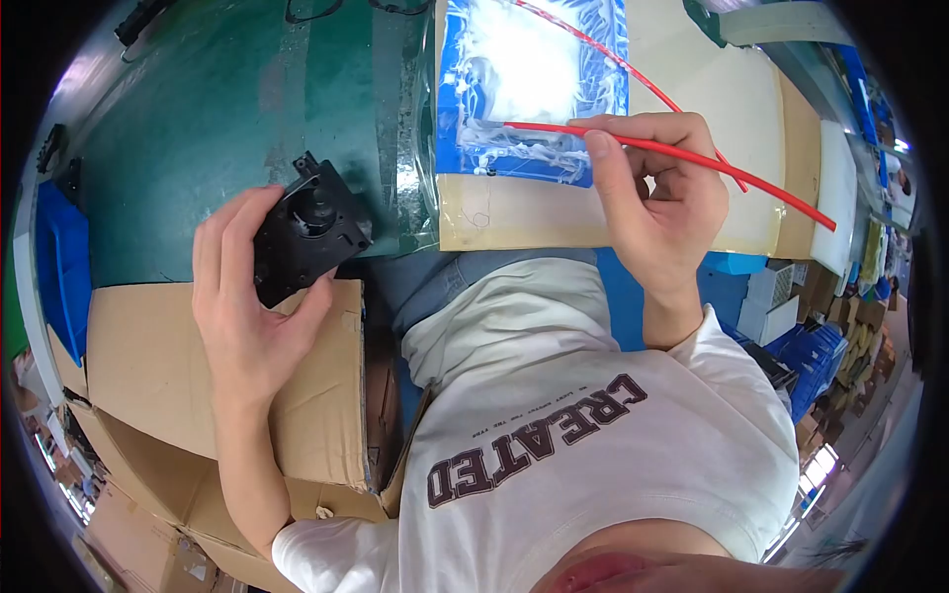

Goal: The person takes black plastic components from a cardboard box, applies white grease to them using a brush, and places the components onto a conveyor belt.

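Left hand [242, 321] gripping black, boxy plastic part with round opening [331, 242], held between green tabletop [198, 128] and open brown cardboard box [148, 346]. Right hand [672, 208] closed on thin red rod [776, 191], rod's far end at white paste [524, 59] smeared over blue rectangular panel [450, 153]; contact with paste cannot be told. Second slender red rod [652, 86] slanting across panel, passing behind right hand.

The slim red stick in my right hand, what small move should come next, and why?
Probably draw the slim red stick out of the smeared white paste toward the black, block-shaped part. The right hand holds the stick with its tip at the paste, while the left hand grips the part. How much paste the tip carries, I can't tell.
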Motion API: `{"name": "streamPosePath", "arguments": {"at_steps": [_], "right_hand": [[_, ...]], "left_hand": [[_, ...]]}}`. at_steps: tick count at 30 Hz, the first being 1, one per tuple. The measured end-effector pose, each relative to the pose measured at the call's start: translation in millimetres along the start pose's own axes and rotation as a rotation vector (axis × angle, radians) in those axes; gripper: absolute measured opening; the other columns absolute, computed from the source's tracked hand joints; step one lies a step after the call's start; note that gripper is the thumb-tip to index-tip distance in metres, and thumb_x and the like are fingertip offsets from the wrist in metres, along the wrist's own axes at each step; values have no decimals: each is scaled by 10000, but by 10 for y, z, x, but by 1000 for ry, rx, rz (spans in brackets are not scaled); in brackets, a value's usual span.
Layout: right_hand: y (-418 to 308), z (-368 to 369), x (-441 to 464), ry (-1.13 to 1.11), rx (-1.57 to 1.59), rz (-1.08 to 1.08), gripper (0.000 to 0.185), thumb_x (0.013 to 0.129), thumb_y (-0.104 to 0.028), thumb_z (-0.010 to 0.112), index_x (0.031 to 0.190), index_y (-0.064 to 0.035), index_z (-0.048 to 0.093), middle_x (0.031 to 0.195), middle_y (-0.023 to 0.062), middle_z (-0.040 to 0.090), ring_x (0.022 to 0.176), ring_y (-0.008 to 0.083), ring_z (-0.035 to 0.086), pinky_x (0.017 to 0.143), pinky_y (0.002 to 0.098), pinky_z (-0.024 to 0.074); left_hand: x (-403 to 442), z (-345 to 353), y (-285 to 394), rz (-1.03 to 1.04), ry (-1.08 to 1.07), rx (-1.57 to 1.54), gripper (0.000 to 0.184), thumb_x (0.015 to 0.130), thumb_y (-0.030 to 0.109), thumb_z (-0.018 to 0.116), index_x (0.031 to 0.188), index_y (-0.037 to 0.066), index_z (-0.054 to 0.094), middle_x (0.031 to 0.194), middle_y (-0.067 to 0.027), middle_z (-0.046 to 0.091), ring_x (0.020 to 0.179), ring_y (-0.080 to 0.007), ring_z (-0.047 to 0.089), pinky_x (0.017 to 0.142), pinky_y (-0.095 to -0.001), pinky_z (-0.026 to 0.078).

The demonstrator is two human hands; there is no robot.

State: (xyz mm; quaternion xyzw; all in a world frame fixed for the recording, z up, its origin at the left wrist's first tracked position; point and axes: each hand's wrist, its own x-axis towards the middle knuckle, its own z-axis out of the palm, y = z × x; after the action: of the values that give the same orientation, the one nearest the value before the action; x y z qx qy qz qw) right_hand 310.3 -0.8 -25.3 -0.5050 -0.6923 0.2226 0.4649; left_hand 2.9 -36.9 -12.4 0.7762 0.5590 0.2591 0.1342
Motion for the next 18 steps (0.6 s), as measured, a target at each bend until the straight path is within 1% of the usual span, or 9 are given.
{"name": "streamPosePath", "arguments": {"at_steps": [1, 4, 5, 6, 9, 12, 15, 16, 18], "right_hand": [[0, -9, -9, 16, 34, 28, 145, 882, 32, 710, 979, 24, 603, 782, 39, 681, 534, 2, 503, 462, 164, 321], [-44, -47, -24, 81, 177, 141, 165, 898, 32, 701, 1002, 31, 572, 801, 61, 683, 574, 6, 525, 484, 160, 324], [-53, -66, -27, 105, 230, 186, 172, 903, 33, 697, 1010, 33, 562, 806, 68, 683, 587, 9, 532, 491, 160, 327], [-34, -89, -36, 124, 193, 159, 171, 912, 36, 687, 1019, 28, 554, 832, 88, 697, 599, 21, 542, 517, 151, 354], [-38, -115, -43, 214, 213, 145, 172, 916, 23, 687, 1012, 24, 545, 860, 123, 718, 568, 23, 525, 500, 151, 372], [-66, -150, -28, 267, 207, 128, 87, 943, 11, 634, 961, 14, 549, 854, 206, 728, 474, 37, 450, 448, 171, 351], [-42, -196, -23, 320, 202, 56, 79, 941, 19, 627, 956, 27, 549, 838, 229, 719, 455, 48, 432, 437, 186, 343], [-33, -244, -30, 294, 258, 71, 160, 930, -8, 676, 979, 12, 525, 858, 207, 728, 488, 40, 499, 442, 169, 375], [-33, -258, -32, 307, 257, 63, 168, 928, -16, 681, 973, 10, 522, 859, 220, 727, 482, 47, 502, 438, 171, 375]], "left_hand": [[1, 11, 0, 2, 0, -11, 670, 595, -32, 788, 1231, 24, 587, 1189, -147, 621, 1057, -336, 586, 905, -408, 490], [-8, 29, 11, -47, -61, -21, 659, 635, -39, 782, 1261, 23, 585, 1228, -156, 599, 1123, -318, 597, 962, -380, 491], [-11, 44, 14, -44, -68, -28, 659, 633, -36, 785, 1258, 23, 585, 1224, -155, 600, 1117, -319, 595, 958, -381, 493], [-7, 64, 14, -39, -74, -35, 660, 630, -33, 789, 1255, 23, 585, 1220, -155, 601, 1111, -320, 594, 953, -382, 494], [19, 112, 30, -23, -80, -42, 662, 623, -29, 795, 1249, 25, 585, 1207, -153, 604, 1096, -325, 589, 944, -386, 494], [31, 132, 30, -12, -77, -52, 669, 617, -27, 799, 1249, 26, 583, 1197, -153, 607, 1091, -331, 585, 943, -390, 490], [29, 138, 28, -17, -77, -62, 674, 615, -26, 801, 1250, 27, 583, 1196, -152, 608, 1092, -333, 585, 947, -392, 487], [33, 134, 24, -18, -78, -64, 674, 614, -26, 801, 1250, 28, 583, 1197, -152, 608, 1093, -332, 585, 948, -392, 487], [37, 132, 18, -26, -75, -70, 675, 613, -26, 801, 1250, 28, 584, 1198, -153, 608, 1095, -331, 585, 946, -392, 487]]}}
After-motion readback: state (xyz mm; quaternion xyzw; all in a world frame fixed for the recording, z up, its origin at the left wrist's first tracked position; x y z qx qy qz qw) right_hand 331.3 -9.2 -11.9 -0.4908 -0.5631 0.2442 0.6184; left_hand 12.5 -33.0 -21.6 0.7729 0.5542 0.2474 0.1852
